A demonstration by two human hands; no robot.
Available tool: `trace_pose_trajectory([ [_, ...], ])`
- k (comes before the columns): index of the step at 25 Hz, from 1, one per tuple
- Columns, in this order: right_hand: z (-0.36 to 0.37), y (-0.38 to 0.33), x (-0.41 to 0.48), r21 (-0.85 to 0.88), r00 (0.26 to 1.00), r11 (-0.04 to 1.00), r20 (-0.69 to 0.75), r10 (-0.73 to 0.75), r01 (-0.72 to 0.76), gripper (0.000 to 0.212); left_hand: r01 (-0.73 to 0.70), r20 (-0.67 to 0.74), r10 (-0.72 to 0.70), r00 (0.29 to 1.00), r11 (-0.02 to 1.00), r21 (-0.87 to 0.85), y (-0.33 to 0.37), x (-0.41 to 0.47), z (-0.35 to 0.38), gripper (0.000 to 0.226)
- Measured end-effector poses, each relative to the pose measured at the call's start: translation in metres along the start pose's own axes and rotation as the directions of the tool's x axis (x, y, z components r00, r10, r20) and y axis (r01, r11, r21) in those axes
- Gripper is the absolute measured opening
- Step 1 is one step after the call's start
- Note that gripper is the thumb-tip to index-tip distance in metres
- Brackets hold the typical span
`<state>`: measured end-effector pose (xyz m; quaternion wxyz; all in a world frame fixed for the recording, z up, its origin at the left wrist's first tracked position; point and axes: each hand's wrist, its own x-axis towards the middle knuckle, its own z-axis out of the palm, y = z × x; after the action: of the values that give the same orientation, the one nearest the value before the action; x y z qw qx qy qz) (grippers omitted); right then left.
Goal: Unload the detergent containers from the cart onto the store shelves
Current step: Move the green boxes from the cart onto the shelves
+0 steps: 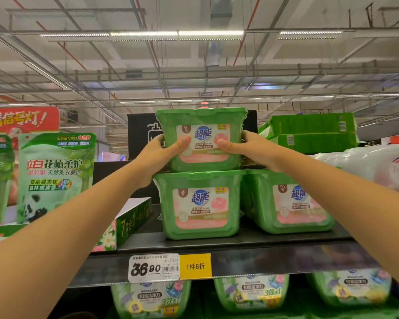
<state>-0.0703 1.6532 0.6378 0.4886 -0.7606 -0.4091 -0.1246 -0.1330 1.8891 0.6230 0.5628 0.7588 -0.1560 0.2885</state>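
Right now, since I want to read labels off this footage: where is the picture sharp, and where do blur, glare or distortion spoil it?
Head view: the top detergent tub and the price tag read fairly sharp; the lower-shelf tubs smear toward the bottom edge; the ceiling strip lights blow out white; the wide lens bends the ceiling rails.

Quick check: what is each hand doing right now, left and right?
Left hand: grips the left side of the top green detergent tub.
Right hand: grips the right side of the same tub.
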Motion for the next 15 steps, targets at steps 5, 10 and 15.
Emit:
trace_pose_trajectory([
  [5, 0.003, 0.002, 0.001, -0.012, 1.000, 1.000, -0.006, 0.005, -0.005, 0.044, -0.020, -0.028, 0.020, 0.999, 1.000, 0.015, -0.003, -0.003, 0.000, 0.082],
  [10, 0.008, -0.011, -0.012, -0.153, 0.999, 0.987, -0.015, 0.034, -0.036, 0.039, 0.024, -0.010, -0.024, 1.000, 0.997, 0.072, 0.006, -0.016, 0.004, 0.090],
  [15, 0.030, 0.003, -0.071, -0.264, 0.695, 0.944, -0.641, -0.326, 0.199, 0.032, 0.038, -0.265, 0.008, 0.964, 0.985, 0.168, -0.029, -0.065, 0.009, 0.125],
])
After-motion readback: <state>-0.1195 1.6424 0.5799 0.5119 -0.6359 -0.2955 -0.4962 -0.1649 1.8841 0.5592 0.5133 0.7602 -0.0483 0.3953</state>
